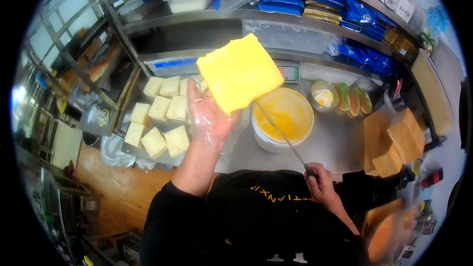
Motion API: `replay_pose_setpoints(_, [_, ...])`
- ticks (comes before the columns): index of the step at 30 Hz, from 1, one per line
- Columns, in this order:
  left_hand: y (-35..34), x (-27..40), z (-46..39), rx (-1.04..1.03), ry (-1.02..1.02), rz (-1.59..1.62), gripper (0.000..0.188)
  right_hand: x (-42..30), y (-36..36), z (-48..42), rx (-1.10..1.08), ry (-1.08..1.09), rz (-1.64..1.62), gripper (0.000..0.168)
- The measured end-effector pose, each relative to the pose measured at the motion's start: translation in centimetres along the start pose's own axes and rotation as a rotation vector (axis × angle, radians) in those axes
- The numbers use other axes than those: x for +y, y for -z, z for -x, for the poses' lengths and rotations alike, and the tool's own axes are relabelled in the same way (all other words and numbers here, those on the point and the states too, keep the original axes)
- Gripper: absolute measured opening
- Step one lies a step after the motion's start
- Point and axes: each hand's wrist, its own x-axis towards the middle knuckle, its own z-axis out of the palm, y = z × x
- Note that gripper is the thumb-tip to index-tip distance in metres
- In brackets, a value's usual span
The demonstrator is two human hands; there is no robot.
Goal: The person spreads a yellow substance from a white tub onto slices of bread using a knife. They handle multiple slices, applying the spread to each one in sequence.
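My left hand [212, 116], in a clear plastic glove, holds up a square piece of bread or cake [240, 72] coated in a smooth yellow spread. In my right hand [320, 183] is the dark handle of a long, thin metal spatula [282, 135]. Its blade reaches up to the near edge of the yellow piece, where the tip is hidden. Under the blade stands a white tub [273, 147] with yellow spread [281, 123] inside and smeared on its wall. Left of my gloved hand, several pale uncoated bread blocks [159, 108] sit in rows on the steel table.
Behind the tub are a scale [290, 72] and a steel bowl [325, 96] with white and yellow contents. Filled buns [354, 101] lie beside it. Brown paper bags [393, 147] stand at the table's right end. Steel shelves [221, 14] with boxes and blue packets overhang the back.
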Motion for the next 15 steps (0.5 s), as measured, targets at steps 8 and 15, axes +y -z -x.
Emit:
replay_pose_setpoints(8, [-0.7, 0.7, 0.4, 0.012, -0.013, 0.001, 0.069, 1.3, -0.5, -0.8, 0.073, 0.042, -0.091, 0.026])
replay_pose_setpoints(15, [-0.6, -0.6, 0.4, -0.009, 0.103, 0.105, 0.065, 4.1, -2.0, -1.2, 0.219, 0.071, -0.176, 0.026])
